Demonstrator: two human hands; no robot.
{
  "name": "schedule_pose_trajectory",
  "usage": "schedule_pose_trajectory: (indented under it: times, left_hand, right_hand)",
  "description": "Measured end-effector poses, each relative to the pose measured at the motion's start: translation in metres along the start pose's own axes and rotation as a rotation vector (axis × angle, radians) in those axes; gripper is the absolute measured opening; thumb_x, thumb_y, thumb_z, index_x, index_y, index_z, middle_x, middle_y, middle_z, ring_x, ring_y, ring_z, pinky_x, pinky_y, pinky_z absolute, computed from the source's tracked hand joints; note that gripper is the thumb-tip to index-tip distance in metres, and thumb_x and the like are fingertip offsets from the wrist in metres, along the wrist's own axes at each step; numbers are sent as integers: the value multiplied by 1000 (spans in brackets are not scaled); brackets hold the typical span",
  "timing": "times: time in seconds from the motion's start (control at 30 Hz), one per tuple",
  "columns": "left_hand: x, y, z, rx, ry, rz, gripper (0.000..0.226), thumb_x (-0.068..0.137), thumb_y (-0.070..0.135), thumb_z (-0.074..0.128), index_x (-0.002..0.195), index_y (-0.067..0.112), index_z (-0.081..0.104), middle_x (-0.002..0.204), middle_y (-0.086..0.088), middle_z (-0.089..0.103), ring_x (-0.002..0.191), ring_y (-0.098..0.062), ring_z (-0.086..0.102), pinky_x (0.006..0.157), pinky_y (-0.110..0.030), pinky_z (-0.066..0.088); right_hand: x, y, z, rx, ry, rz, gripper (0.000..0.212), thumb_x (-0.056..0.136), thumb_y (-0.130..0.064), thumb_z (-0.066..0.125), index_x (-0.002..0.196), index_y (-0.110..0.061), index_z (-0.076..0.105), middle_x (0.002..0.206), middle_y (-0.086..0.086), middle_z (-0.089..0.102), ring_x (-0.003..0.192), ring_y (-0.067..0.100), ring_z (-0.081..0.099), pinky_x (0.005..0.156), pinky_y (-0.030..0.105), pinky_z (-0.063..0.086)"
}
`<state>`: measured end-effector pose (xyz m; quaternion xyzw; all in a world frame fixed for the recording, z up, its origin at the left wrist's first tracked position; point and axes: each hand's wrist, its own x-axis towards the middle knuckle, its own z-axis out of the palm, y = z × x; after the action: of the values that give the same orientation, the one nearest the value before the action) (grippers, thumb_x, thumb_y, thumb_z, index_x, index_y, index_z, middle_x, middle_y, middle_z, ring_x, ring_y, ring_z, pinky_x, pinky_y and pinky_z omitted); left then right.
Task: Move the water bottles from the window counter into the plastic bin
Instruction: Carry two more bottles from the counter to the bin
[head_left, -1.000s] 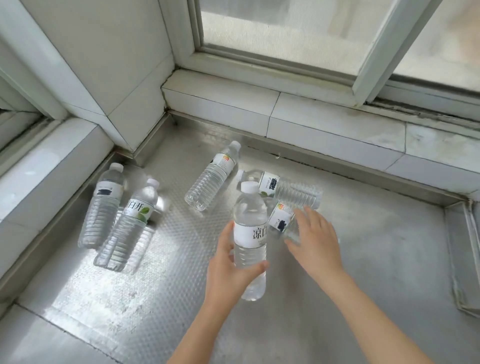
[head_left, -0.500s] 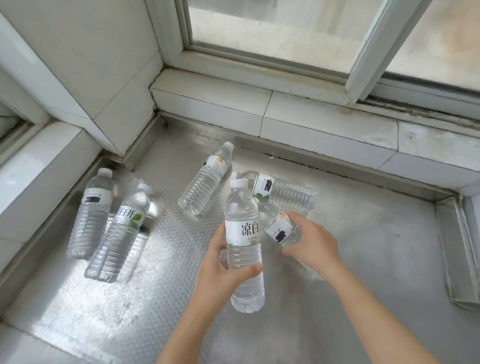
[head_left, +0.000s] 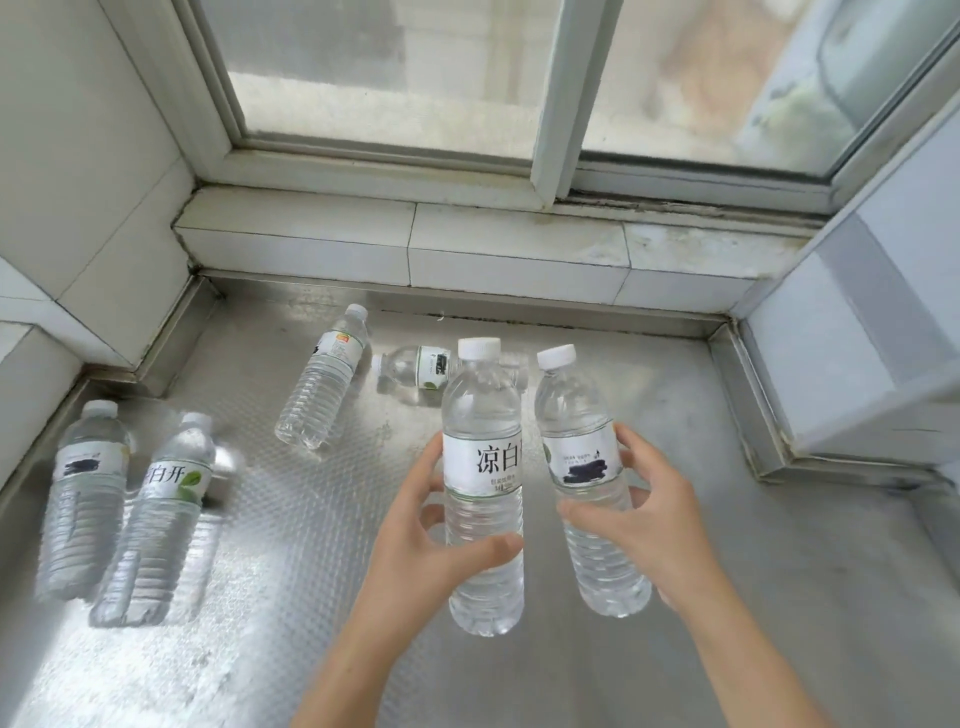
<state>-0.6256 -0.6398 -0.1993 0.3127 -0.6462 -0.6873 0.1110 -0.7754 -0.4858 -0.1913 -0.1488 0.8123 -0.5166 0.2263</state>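
left hand (head_left: 415, 545) grips bottle A (head_left: 483, 488) upright, fingers wrapped round its middle | right hand (head_left: 649, 525) grips bottle B (head_left: 587, 483) upright, just beside A | both bottles held above the bench (head_left: 779, 597) | four bottles lie on the bench: two far left (head_left: 85, 493) (head_left: 161, 525), two near the window sill (head_left: 324, 376) (head_left: 415, 366)

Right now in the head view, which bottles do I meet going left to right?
Bottle by the left wall → green-leaf label bottle → orange-tag bottle → bottle lying crosswise near the sill → bottle gripped by the left hand → bottle gripped by the right hand.
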Motion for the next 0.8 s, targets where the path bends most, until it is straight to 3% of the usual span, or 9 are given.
schedule_pose_trajectory:
  times: [0.2,0.37,0.6,0.8]
  left_hand:
    - [-35,14,31,29,-112,67,99,51,23,90,129,64,45,110,27,66,97,8,64,77,-20,48]
    - [-82,18,61,54,-209,109,94,51,22,90,118,71,47,106,36,64,96,10,64,68,-13,51]
    - [-166,13,111,82,-362,129,97,48,26,93,126,63,49,105,31,67,93,10,65,78,-24,49]
    - [-224,11,155,145,-554,195,97,48,27,94,128,59,50,117,15,70,105,-9,68,92,-36,54]
  right_hand:
    - [-67,9,-38,111,137,-15,83,48,-20,88,124,-35,57,111,-3,67,83,18,72,81,46,57]
    - [-140,21,-74,173,247,-12,90,47,-21,88,128,-37,53,114,-6,67,86,12,71,80,41,57]
    - [-256,54,-119,269,384,32,92,48,-22,89,130,-41,51,118,-8,65,91,13,71,81,44,57]
    - [-352,72,-147,281,567,61,89,48,-23,89,127,-42,53,112,-6,69,99,18,68,86,50,54]
